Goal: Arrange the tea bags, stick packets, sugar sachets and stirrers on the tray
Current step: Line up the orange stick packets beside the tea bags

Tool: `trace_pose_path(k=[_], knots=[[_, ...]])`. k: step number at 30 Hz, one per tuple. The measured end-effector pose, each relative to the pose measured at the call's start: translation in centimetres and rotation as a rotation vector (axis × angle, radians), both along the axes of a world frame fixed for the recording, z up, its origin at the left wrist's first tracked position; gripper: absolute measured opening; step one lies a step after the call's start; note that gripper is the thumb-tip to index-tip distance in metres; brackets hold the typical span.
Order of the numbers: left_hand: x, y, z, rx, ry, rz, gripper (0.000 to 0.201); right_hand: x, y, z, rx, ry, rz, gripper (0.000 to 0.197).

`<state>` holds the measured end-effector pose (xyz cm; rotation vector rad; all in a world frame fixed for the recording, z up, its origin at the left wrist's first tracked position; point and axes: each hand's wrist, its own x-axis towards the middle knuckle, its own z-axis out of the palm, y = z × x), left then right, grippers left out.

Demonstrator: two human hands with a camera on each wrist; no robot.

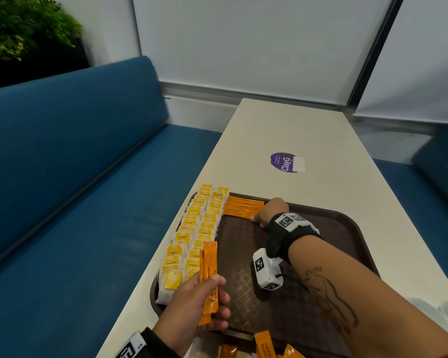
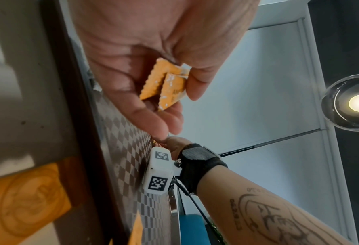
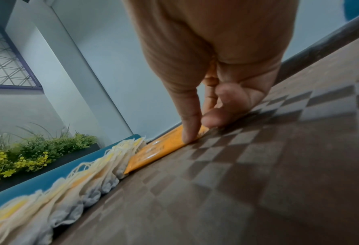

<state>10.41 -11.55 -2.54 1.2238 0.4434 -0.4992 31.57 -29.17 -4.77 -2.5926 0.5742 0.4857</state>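
A dark brown tray [image 1: 308,254] lies on the white table [image 1: 308,130]. Two rows of yellow-tagged tea bags [image 1: 197,228] run along its left side. At the tray's far left, several orange stick packets [image 1: 243,208] lie side by side. My right hand [image 1: 267,213] reaches there; its index fingertip [image 3: 190,139] presses the end of the nearest packet [image 3: 159,152], with the thumb beside it. My left hand [image 1: 199,303] hovers over the tray's near left corner and grips a few orange stick packets [image 1: 209,275], whose crimped ends show in the left wrist view [image 2: 165,84].
More loose orange packets [image 1: 264,344] lie on the table just in front of the tray. A purple sticker [image 1: 285,162] is on the table beyond the tray. A blue bench [image 1: 75,177] runs along the left, and a plant [image 1: 23,27] stands behind it.
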Motion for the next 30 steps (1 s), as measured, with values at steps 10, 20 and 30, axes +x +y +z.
trace_pose_path(k=[10, 20, 30], knots=[[0.3, 0.1, 0.0, -0.033, 0.0, -0.017, 0.019, 0.1, 0.3, -0.2, 0.047, -0.023, -0.029, 0.033], [-0.1, 0.4, 0.5, -0.063, -0.041, -0.043, 0.023, -1.5, -0.6, 0.3, 0.109, -0.165, -0.017, 0.039], [-0.5, -0.4, 1.1, 0.076, -0.121, -0.102, 0.022, -13.7, 0.3, 6.6, 0.883, -0.111, 0.385, 0.02]])
